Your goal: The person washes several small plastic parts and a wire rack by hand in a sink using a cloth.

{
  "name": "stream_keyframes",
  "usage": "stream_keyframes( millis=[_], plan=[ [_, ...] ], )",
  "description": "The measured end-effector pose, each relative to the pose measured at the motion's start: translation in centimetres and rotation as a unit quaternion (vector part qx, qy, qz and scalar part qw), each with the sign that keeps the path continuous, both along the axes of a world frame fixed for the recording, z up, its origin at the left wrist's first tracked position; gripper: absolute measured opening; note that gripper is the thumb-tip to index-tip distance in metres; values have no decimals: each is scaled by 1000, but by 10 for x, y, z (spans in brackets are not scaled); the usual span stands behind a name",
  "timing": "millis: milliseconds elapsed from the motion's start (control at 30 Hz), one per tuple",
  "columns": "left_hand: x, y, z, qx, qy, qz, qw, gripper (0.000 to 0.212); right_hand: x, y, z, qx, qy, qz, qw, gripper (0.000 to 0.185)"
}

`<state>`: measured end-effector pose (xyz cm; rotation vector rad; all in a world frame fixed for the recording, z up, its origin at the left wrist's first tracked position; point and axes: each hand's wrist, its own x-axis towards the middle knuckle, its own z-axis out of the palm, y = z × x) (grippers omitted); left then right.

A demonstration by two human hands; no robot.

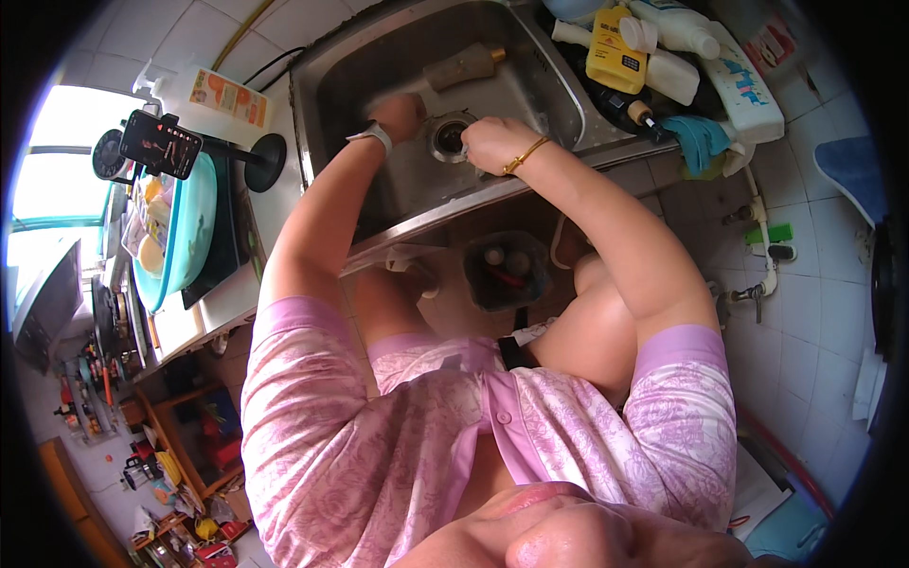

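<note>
Both hands are down inside a stainless steel sink (pixel 398 206). My left hand (pixel 399 116), a pale band around its wrist, is blurred and curled near the left side of the basin; whether it holds anything is hidden. Beside the round drain (pixel 450 136) is my right hand (pixel 499 145), its fingers bent inward and a gold bracelet (pixel 525 155) on the wrist. A small shiny spot shows at its fingers, too small to name. Farther back in the basin lies a greyish, bottle-shaped object (pixel 460 68) with a yellowish end.
Bottles, among them a yellow one (pixel 616 50), crowd the sink's right ledge beside a teal cloth (pixel 697 144). On the left counter stand a pump bottle (pixel 229 103), a phone (pixel 160 145) on a stand and a turquoise basin (pixel 195 227). A lined bin (pixel 505 270) sits below the sink.
</note>
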<state>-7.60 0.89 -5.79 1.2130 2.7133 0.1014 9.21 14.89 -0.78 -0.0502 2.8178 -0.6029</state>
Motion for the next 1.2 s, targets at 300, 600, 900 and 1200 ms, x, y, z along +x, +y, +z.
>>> stream_keyframes(
  millis=[300,600,900,1200],
  plan=[
    [32,-16,68,298,-258,115,912,28,-4,7,2,-16,99,-64,993,21],
    [68,-10,80,545,-342,142,752,23,-20,51,15,-476,338,-274,764,30],
    [83,0,66,530,-335,122,769,20,-23,-2,18,-309,440,-27,843,24],
    [74,-1,64,558,-472,166,661,22,-27,10,6,-268,342,-91,896,22]
  ],
)
